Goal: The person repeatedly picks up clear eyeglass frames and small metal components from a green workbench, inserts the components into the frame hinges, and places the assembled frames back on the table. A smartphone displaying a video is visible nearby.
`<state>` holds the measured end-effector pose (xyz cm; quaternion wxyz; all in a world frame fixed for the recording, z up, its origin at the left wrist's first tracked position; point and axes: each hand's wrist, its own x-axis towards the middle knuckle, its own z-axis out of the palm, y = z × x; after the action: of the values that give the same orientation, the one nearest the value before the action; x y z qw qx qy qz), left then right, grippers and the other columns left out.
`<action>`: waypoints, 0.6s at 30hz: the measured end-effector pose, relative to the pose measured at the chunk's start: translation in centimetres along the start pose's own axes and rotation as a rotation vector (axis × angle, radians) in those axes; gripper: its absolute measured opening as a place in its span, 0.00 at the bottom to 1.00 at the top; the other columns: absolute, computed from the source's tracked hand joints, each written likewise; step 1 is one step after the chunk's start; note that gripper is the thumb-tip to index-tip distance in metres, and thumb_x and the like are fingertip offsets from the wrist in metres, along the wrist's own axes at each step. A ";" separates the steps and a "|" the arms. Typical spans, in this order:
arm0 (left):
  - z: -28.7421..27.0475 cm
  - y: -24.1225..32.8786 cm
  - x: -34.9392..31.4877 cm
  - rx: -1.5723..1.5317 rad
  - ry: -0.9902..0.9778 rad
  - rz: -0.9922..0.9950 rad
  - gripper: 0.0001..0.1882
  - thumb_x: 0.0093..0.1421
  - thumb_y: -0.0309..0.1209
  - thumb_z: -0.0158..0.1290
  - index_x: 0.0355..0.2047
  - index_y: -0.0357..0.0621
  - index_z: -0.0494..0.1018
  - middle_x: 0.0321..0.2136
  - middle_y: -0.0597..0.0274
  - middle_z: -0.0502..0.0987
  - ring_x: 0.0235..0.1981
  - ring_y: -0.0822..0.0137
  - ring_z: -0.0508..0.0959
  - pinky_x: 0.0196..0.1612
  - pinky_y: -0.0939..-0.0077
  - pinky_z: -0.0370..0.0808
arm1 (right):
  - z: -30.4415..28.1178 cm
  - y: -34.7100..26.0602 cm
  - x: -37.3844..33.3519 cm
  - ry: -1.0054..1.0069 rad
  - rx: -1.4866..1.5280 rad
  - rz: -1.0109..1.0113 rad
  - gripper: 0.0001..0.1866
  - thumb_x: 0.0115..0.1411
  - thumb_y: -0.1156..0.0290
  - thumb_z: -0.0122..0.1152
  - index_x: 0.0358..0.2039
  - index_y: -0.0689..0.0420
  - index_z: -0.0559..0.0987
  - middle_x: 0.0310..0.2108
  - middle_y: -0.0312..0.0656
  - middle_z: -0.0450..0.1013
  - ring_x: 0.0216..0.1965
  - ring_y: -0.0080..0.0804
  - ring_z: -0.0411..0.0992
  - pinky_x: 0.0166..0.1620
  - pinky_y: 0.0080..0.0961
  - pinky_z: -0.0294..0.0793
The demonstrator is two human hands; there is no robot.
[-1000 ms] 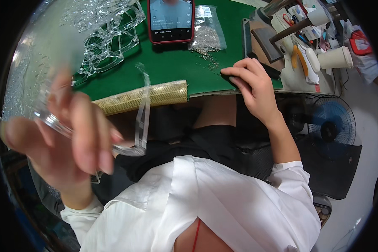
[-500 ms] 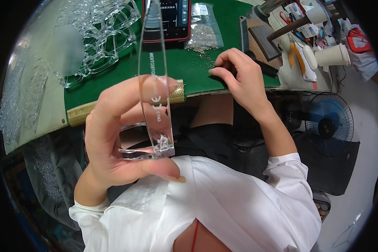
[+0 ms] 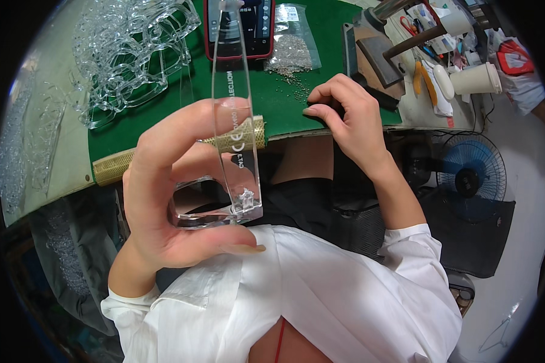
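Close in front of me, my left hand point(image 3: 154, 181) is closed round a pair of clear plastic glasses point(image 3: 248, 209). Its temple arm points up and away, with white print along it. The hinge corner sits just above my thumb, and part of the front is hidden behind the fingers. My right hand point(image 3: 354, 115) rests on the green mat point(image 3: 284, 118) with fingers curled. Its thumb and forefinger come together beside a scatter of tiny metal screws point(image 3: 295, 85); anything between the tips is too small to make out. A clear bag point(image 3: 293, 51) of the same pieces lies behind them.
Many clear glasses frames point(image 3: 133, 60) are heaped at the back left. A red-cased phone point(image 3: 242, 42) stands beyond the temple arm. At right are a metal bench press point(image 3: 381, 54), orange-handled pliers point(image 3: 427, 81) and a paper cup point(image 3: 478, 78). A fan point(image 3: 469, 175) stands below.
The glasses in my left hand have shifted a little to the right, and the temple arm has turned slightly. My right hand stays near the screws with hardly any movement.
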<state>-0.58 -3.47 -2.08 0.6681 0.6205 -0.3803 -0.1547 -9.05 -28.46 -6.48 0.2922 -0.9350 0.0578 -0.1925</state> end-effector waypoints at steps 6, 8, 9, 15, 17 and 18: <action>-0.3 -0.5 0.1 0.014 -0.069 0.089 0.55 0.44 0.60 0.62 0.58 0.29 0.52 0.48 0.46 0.69 0.24 0.68 0.79 0.43 0.69 0.77 | 0.5 0.3 0.6 0.007 -0.117 -0.120 0.05 0.49 0.74 0.63 0.25 0.58 0.75 0.24 0.38 0.69 0.28 0.37 0.71 0.30 0.30 0.69; -0.1 -0.5 0.2 -0.010 -0.046 0.078 0.55 0.44 0.57 0.63 0.58 0.29 0.51 0.48 0.46 0.69 0.24 0.68 0.79 0.43 0.69 0.77 | 0.5 0.4 0.9 -0.024 -0.157 -0.142 0.05 0.50 0.74 0.63 0.25 0.58 0.74 0.25 0.39 0.69 0.29 0.38 0.71 0.30 0.31 0.69; 0.1 -0.4 0.1 -0.017 -0.032 0.071 0.55 0.44 0.56 0.64 0.58 0.29 0.51 0.48 0.46 0.69 0.24 0.67 0.79 0.43 0.69 0.77 | 0.5 0.4 1.0 -0.039 -0.177 -0.155 0.05 0.51 0.73 0.62 0.25 0.58 0.74 0.25 0.39 0.68 0.29 0.38 0.71 0.30 0.32 0.69; 0.0 -1.0 1.0 0.041 -0.147 0.261 0.55 0.43 0.50 0.67 0.59 0.28 0.49 0.48 0.45 0.70 0.26 0.65 0.80 0.44 0.68 0.77 | 0.3 0.2 0.5 -0.058 -0.244 -0.171 0.06 0.53 0.73 0.60 0.25 0.60 0.72 0.26 0.39 0.68 0.30 0.40 0.71 0.31 0.33 0.69; -0.1 -1.1 1.8 0.106 -0.224 0.352 0.55 0.44 0.49 0.67 0.60 0.28 0.49 0.50 0.43 0.69 0.25 0.64 0.80 0.44 0.68 0.77 | -0.1 0.3 0.5 -0.079 -0.137 -0.130 0.05 0.54 0.74 0.57 0.25 0.61 0.72 0.26 0.40 0.68 0.30 0.39 0.70 0.32 0.31 0.68; 0.2 -0.8 2.2 0.099 -0.235 0.378 0.54 0.44 0.47 0.68 0.60 0.28 0.49 0.51 0.42 0.67 0.25 0.66 0.79 0.41 0.71 0.76 | -0.4 0.4 0.6 -0.090 -0.083 -0.111 0.05 0.55 0.75 0.56 0.25 0.62 0.71 0.26 0.41 0.68 0.30 0.38 0.70 0.33 0.29 0.68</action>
<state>0.93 -5.28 -2.16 0.6053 0.5479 -0.5720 -0.0792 -8.62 -29.15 -6.24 0.2444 -0.9558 0.0004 -0.1637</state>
